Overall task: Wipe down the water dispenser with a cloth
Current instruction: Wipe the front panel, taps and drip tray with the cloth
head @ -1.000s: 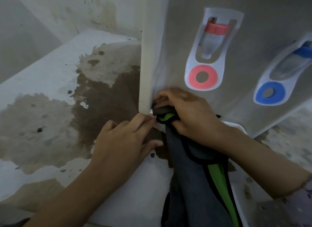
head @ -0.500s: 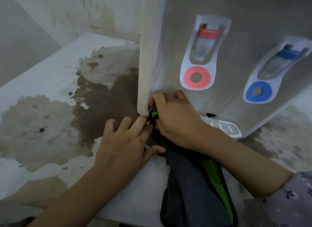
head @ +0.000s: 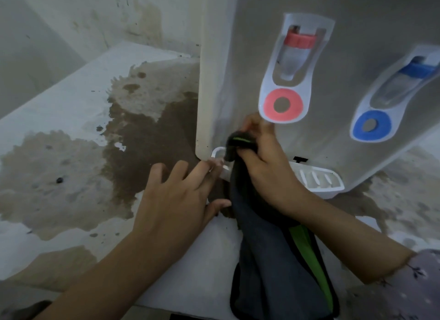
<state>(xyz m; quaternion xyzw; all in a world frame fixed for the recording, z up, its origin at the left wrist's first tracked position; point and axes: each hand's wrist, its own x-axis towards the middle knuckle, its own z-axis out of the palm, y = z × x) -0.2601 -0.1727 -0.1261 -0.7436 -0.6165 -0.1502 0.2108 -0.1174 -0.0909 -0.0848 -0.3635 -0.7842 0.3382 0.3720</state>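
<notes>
Water dispenser (head: 357,21) — grey-fronted with a cream side edge, upright at the back of a stained white counter (head: 59,100), against a marked wall (head: 95,21). Fills the upper right of the view. On its front, two taps side by side: red tap (head: 298,39) to the left above a white red-ringed lever (head: 284,104), blue tap (head: 415,69) to the right above a blue-ringed lever (head: 370,125). Below them, a white slotted drip tray (head: 316,179) jutting from the base toward the counter's near edge.

Right hand (head: 264,167): fingers curled round the bunched top of a dark grey cloth (head: 269,260) with black trim and a green stripe, pressing that wad onto the dispenser's lower front, close to its left corner and just under the red-ringed lever. Rest of the cloth trailing down across the tray's left part and over the counter's near edge. Patterned sleeve (head: 419,284) on that arm, lower right.

Left hand (head: 176,200): palm down on the counter, fingers straight and slightly spread, gripping nothing — fingertips touching the left end of the drip tray beside the dispenser's corner, thumb just beside the cloth.

Broad brown stain (head: 147,138) spread over the counter left of the dispenser, reaching its side edge.
</notes>
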